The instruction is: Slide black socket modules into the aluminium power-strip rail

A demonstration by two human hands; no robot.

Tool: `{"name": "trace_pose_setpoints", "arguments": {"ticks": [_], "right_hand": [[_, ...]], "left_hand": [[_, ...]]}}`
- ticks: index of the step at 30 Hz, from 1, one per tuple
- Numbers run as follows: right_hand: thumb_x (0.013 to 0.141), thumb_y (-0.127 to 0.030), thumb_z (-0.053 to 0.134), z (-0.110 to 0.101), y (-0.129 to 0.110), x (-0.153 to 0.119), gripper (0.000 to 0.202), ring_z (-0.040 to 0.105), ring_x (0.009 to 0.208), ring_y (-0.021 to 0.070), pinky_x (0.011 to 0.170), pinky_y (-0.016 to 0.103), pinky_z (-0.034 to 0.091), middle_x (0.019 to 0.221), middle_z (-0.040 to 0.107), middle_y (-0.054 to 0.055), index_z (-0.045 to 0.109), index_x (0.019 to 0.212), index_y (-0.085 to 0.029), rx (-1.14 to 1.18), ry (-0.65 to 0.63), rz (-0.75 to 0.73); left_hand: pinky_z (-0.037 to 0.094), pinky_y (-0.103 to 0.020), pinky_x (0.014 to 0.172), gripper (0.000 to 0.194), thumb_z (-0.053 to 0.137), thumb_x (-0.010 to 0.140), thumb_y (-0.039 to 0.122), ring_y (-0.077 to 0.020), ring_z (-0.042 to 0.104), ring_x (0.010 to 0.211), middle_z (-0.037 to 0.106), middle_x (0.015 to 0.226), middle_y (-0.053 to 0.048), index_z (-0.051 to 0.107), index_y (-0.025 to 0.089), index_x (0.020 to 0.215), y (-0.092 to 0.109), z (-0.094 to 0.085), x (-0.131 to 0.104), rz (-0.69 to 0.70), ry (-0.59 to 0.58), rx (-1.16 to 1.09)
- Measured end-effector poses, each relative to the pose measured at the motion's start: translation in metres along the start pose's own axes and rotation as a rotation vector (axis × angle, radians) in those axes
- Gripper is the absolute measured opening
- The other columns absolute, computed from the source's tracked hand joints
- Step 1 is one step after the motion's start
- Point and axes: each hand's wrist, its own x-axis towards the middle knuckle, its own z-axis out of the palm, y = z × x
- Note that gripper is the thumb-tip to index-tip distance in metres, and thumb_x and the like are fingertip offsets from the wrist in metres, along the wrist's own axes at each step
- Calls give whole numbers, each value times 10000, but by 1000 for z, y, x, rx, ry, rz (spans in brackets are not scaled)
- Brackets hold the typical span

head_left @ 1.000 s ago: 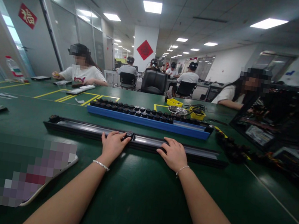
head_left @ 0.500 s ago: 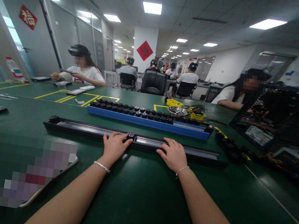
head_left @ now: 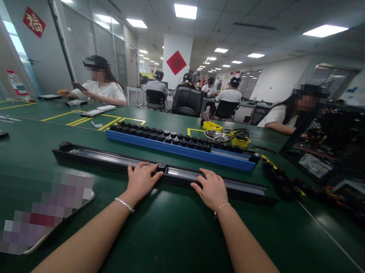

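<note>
Ceiling panels light a wide office, where two red diamond signs hang, one on a pillar and one on the glass at the left. Two people sit at the far side of the green desk, one at each side, and at least four more are farther back.

Two long rails lie across the desk, one beyond the other: a black rail nearer, a blue rail behind it. Two rows of black plug-like parts fill most of the blue one (they crowd too closely to count). Behind are two yellow trays and one metal dish; one bottle stands far left, and one open computer case is at the right. One blurred-out flat object lies near left.

Two bare hands rest on the black rail, each wrist with one bracelet. Two small black pieces sit on that rail: an end piece at its left end, and a black block near its middle. This block is at the left hand, just beyond the thumb tip and beside the forefinger. The left fingers are spread and bent, touching it; whether they pinch or merely press, I cannot tell. The right hand lies well apart from the block, thumb and fingers parted over the rail; its grip is unclear.
</note>
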Motion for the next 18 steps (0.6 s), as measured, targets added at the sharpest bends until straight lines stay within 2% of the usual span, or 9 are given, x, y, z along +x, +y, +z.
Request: {"name": "trace_pose_setpoints", "arguments": {"ticks": [11, 18], "right_hand": [[870, -522, 375, 0, 0, 0, 385, 417, 1171, 228, 925, 389, 325, 1290, 505, 52, 647, 907, -252, -1, 3, 0], [872, -517, 375, 0, 0, 0, 390, 417, 1168, 229, 930, 388, 318, 1288, 507, 55, 651, 897, -243, 5, 5, -5]], "left_hand": [[112, -620, 1024, 468, 408, 839, 524, -291, 396, 1220, 624, 1182, -72, 573, 247, 1178, 4, 0, -4, 34, 20, 32], [139, -619, 1019, 467, 390, 851, 516, -285, 406, 1210, 622, 1181, -86, 578, 233, 1171, 4, 1, -4, 38, -7, 60]]}}
